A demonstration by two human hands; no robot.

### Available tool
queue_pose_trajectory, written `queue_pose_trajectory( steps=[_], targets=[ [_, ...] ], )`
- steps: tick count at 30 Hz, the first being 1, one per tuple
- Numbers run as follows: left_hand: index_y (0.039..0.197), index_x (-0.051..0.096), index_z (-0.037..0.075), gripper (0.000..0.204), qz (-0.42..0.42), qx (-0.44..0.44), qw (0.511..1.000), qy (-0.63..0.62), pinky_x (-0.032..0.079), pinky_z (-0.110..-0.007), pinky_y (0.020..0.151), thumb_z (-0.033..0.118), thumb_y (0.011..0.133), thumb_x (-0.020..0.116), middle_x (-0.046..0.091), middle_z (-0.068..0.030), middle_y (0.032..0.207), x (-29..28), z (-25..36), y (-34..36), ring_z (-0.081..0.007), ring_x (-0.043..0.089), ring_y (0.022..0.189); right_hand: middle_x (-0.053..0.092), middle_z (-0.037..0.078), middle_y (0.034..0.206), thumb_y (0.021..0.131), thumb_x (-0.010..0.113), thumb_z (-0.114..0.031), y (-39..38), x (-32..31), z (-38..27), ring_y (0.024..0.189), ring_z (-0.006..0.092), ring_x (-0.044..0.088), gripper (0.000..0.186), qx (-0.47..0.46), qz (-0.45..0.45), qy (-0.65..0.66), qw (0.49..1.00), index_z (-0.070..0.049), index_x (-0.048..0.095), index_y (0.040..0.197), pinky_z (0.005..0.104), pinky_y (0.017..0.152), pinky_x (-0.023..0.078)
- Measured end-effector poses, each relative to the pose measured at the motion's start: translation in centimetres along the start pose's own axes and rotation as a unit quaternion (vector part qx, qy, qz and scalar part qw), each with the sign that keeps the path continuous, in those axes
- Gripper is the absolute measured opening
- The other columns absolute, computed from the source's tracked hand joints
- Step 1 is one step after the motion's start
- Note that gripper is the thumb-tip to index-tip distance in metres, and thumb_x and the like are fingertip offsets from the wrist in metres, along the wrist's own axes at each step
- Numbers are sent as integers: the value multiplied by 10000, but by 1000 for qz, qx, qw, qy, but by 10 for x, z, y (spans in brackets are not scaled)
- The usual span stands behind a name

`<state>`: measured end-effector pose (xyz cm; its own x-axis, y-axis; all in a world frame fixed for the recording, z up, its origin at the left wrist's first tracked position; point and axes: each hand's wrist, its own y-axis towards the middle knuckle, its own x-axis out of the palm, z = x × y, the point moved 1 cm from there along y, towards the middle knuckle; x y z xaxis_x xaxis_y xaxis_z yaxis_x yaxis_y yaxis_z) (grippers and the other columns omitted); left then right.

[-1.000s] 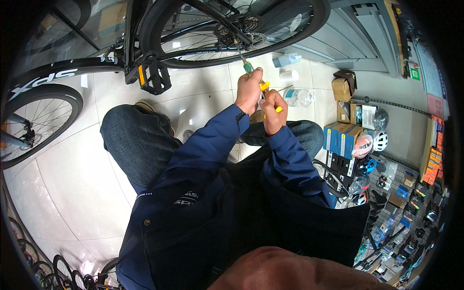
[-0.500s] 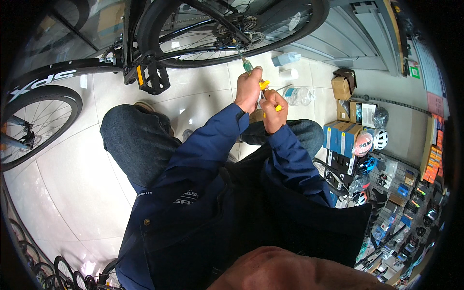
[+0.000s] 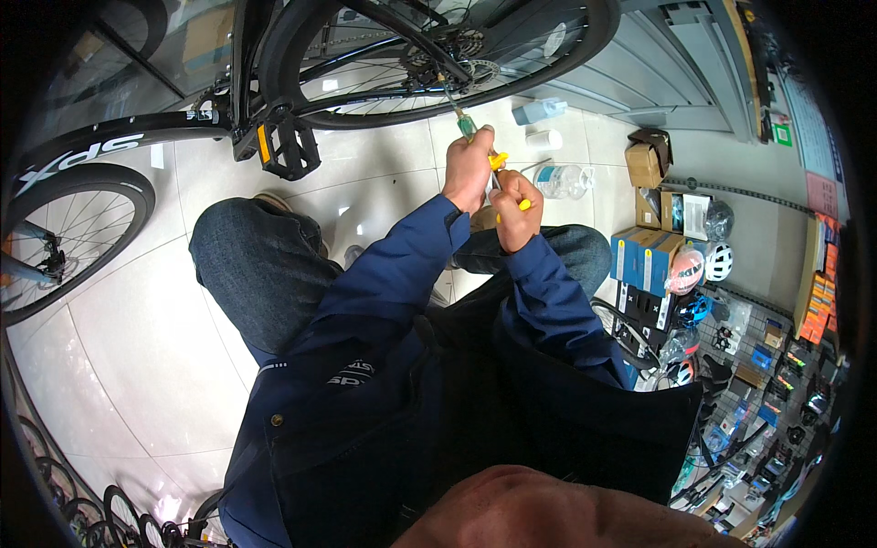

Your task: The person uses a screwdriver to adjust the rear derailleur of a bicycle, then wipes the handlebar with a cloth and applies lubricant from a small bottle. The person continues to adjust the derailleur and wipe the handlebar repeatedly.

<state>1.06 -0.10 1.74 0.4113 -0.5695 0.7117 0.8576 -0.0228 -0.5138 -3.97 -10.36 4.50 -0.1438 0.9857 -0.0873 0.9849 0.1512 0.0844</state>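
Note:
My left hand (image 3: 467, 174) is closed around a syringe (image 3: 467, 126) with a clear barrel and green liquid inside. From its tip a thin tube (image 3: 449, 92) runs up to the area beside the disc brake rotor (image 3: 484, 73) of the bicycle's rear wheel (image 3: 598, 41). A yellow collar (image 3: 499, 161) sticks out by my left fingers. Just below and to the right, my right hand (image 3: 518, 224) grips the yellow plunger end (image 3: 524, 205), with part of the plunger shaft showing between the hands. Fingers and palms hide the rest of the syringe.
A black pedal (image 3: 290, 146) hangs left of my hands. Right of them, a clear plastic bottle (image 3: 565, 181), a white cup-like roll (image 3: 545, 140) and a bluish container (image 3: 540, 110) lie on the tiled floor. Boxes (image 3: 644, 258) and helmets (image 3: 719, 263) stand farther right.

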Motion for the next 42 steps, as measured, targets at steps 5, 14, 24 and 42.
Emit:
queue_pose_trajectory(
  steps=[5, 14, 24, 42],
  targets=[
    [812, 577, 24, 292, -2, -3, 1000, 4, 496, -339, 651, 268, 961, 634, 560, -64, 777, 0, 1, -2, -185, 576, 687, 343, -39, 738, 808, 564, 87, 0, 0, 1, 704, 68, 296, 320, 1, -1, 7, 1000, -93, 316, 717, 248, 628, 281],
    [813, 573, 28, 300, 2, -3, 1000, 3, 492, -341, 649, 278, 966, 635, 562, -66, 773, 0, 2, -2, -188, 577, 681, 342, -45, 736, 813, 568, 85, -2, 0, 1, 696, 64, 296, 324, 4, -2, 5, 1000, -96, 315, 719, 248, 620, 272],
    [805, 567, 30, 319, 3, -2, 1000, 14, 476, -337, 632, 298, 963, 635, 577, -81, 756, -1, 0, -1, -198, 588, 665, 340, -43, 744, 815, 569, 78, -2, -1, 1, 707, 66, 298, 327, 5, -7, 3, 1000, -100, 312, 721, 248, 633, 281],
    [809, 571, 26, 296, 9, -8, 1000, 3, 474, -344, 642, 278, 949, 642, 564, -69, 763, 0, 1, -1, -194, 581, 673, 342, -34, 739, 815, 579, 68, -2, -1, 2, 710, 77, 303, 340, 5, -10, 4, 1000, -100, 300, 718, 256, 643, 300]
  ],
)
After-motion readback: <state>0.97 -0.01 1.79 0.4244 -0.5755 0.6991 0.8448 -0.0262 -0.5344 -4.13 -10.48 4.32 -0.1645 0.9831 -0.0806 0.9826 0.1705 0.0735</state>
